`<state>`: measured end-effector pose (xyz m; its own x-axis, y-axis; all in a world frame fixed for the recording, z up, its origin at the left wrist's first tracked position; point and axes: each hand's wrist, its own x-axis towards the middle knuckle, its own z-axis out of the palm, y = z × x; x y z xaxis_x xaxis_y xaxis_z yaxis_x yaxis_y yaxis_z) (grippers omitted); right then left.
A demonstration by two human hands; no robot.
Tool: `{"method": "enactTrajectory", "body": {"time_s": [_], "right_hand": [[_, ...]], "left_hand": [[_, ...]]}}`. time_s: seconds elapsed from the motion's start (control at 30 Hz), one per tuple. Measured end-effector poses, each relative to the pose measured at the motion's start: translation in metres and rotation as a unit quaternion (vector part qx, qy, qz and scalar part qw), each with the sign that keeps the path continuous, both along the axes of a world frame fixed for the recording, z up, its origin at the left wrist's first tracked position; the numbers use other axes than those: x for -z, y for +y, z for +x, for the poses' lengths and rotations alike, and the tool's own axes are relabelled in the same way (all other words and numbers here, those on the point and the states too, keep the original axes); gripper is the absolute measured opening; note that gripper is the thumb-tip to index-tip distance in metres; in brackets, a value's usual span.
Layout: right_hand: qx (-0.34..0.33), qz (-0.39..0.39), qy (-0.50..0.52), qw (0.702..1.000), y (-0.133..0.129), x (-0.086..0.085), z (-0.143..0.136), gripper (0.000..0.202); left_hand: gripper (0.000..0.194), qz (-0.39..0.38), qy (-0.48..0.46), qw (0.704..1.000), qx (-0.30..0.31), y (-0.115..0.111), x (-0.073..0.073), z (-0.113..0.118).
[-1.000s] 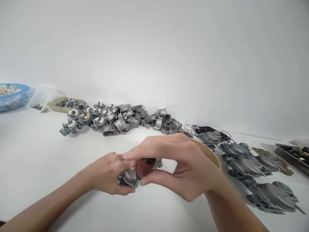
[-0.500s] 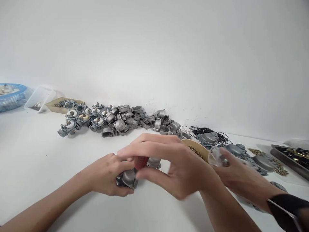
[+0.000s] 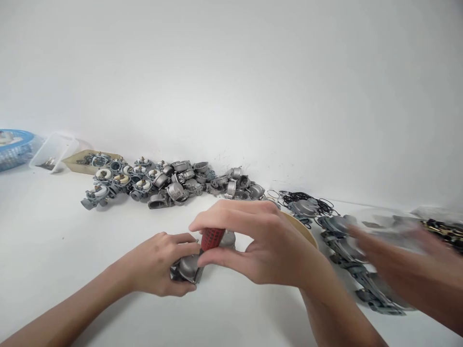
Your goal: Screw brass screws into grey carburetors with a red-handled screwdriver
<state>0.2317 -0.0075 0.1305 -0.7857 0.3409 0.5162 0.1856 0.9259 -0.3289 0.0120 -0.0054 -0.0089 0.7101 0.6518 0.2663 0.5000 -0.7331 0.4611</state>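
My left hand (image 3: 162,262) is closed round a grey metal carburetor part (image 3: 189,268) on the white table, fingers at its back and thumb at its front. Above that part, my right hand (image 3: 249,241) grips a red, textured screwdriver handle (image 3: 212,238) between thumb and fingers. The tool stands nearly upright, and its lower end is hidden. Another rounded metal part (image 3: 228,239) lies just behind, partly covered by my right hand.
Metal bowls (image 3: 177,192) and carburetor bodies with white floats (image 3: 143,185) are heaped by the wall. Tan trays, a clear tub (image 3: 54,153) and a blue basket (image 3: 16,149) stand left. Black rings (image 3: 300,197) and a co-worker's blurred hands (image 3: 401,255) are at right.
The co-worker's hands have moved right, away from the tan bowl, uncovering a row of metal parts. My right hand has turned slightly on the handle; my left still holds the part.
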Motion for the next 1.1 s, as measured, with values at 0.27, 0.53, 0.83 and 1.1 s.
{"method": "enactTrajectory", "body": {"time_s": [0.27,0.53,0.83,1.1], "right_hand": [[0.222,-0.009,0.120,0.967,-0.004,-0.029,0.074,0.024],[0.506,-0.079,-0.017,0.859,0.030,0.041,0.193,0.025],[0.489,-0.082,-0.149,0.856,0.027,0.075,0.219,0.014],[0.347,0.126,-0.016,0.929,-0.003,0.083,0.157,0.017]], "left_hand": [[0.074,-0.013,0.049,0.999,-0.011,-0.006,-0.009,-0.005],[0.097,-0.077,0.028,0.993,-0.086,-0.001,-0.003,-0.012],[0.093,-0.209,0.073,0.966,-0.132,-0.001,0.004,-0.016],[0.071,-0.298,0.044,0.949,-0.098,-0.002,0.003,-0.010]]}}
